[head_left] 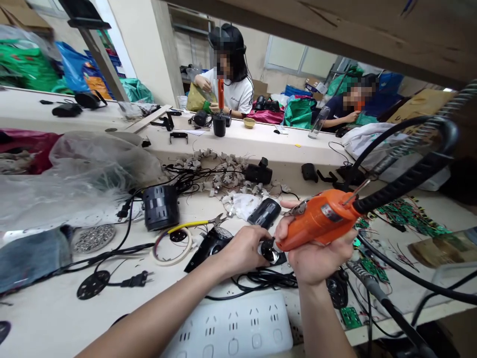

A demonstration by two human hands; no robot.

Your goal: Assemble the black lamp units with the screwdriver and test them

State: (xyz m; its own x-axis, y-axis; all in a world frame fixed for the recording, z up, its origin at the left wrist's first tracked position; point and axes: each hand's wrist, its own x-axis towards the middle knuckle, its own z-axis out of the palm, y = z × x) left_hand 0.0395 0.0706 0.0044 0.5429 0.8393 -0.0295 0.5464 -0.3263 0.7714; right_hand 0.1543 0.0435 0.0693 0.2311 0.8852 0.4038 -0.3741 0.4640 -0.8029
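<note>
My right hand (320,256) is wrapped around an orange electric screwdriver (316,221) that hangs from a coiled spring and thick black cable. Its nose points down and left at a small black part with a shiny inside (269,251). That part is gripped by the fingers of my left hand (246,248); its exact kind is partly hidden. Just beyond my hands lies a black slotted housing (264,213). Left of my left hand are a black casing piece (208,248), yellow-handled pliers (190,226) and a tape roll (155,251). A bundled black cord (261,283) runs below my hands.
A white power strip (238,323) lies at the front edge. Green circuit boards (406,216) are spread at right, small white-and-metal parts (223,169) behind, and a pile of screws (94,238) at left. Two people sit across the bench. A wooden shelf (335,35) hangs overhead.
</note>
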